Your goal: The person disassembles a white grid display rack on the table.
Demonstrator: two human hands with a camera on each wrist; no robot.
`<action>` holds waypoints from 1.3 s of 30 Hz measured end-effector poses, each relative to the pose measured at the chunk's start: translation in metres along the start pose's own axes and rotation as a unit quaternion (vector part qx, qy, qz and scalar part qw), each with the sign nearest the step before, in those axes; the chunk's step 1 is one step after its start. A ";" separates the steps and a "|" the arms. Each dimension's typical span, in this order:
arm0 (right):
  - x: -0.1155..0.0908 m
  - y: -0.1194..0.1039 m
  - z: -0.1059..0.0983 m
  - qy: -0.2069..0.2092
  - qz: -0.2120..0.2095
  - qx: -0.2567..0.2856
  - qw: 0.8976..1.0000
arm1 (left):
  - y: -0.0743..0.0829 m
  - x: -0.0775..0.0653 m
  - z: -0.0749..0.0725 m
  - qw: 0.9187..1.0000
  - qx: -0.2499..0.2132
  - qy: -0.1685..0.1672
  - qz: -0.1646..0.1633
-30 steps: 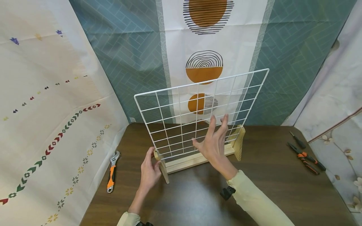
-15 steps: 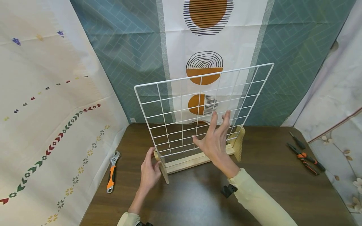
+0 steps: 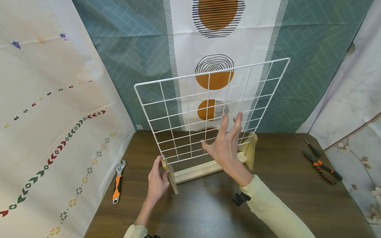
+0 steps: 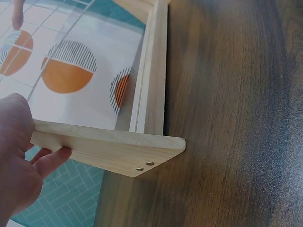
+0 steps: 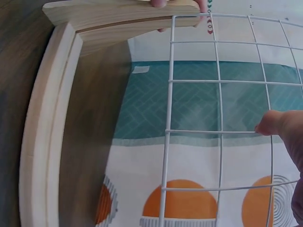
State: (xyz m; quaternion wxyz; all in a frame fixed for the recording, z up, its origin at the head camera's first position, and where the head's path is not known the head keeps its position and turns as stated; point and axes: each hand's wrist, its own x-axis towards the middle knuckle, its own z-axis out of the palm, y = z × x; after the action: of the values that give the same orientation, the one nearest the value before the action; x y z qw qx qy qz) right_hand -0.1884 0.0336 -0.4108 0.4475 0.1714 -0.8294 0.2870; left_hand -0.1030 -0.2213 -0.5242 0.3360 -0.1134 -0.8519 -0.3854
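A white wire grid panel (image 3: 209, 73) leans back between the side pieces of a pale wooden stand (image 3: 197, 172). My right hand (image 3: 226, 150) holds the grid, its thumb and fingers spread across the wires; in the right wrist view the thumb (image 5: 272, 124) hooks at a wire crossing. The grid's lower edge hangs above the stand's base slats. At the left, my left hand (image 3: 157, 182) grips the top of the stand's left side piece (image 4: 113, 142), fingers on its outer face, where two metal fasteners (image 4: 145, 166) show near the bottom.
An adjustable wrench (image 3: 118, 181) with an orange handle lies left on the dark wooden table (image 3: 208, 208). Pliers (image 3: 322, 168) and a screwdriver (image 3: 313, 147) lie at the right. Patterned cloth (image 3: 140, 66) hangs close behind the table.
The grid's top edge has risen and spread larger in the head view, as my right hand shifts slightly upward with it. My left hand and the stand stay put.
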 end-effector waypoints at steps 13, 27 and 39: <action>0.018 -0.007 -0.014 0.011 -0.009 -0.005 1.000 | 0.000 -0.001 0.000 1.000 -0.001 -0.002 0.001; 0.037 -0.021 -0.041 0.023 -0.012 0.007 1.000 | -0.001 -0.002 0.000 1.000 -0.002 0.001 0.005; 0.035 -0.022 -0.058 -0.014 0.026 0.004 1.000 | -0.001 -0.002 0.001 1.000 -0.001 0.004 0.008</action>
State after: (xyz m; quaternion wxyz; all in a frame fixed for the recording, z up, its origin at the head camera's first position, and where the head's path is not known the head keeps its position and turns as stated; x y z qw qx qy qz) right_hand -0.1583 0.0524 -0.3491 0.4275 0.1553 -0.8386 0.2996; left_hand -0.1023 -0.2211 -0.5270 0.3419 -0.1188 -0.8495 -0.3838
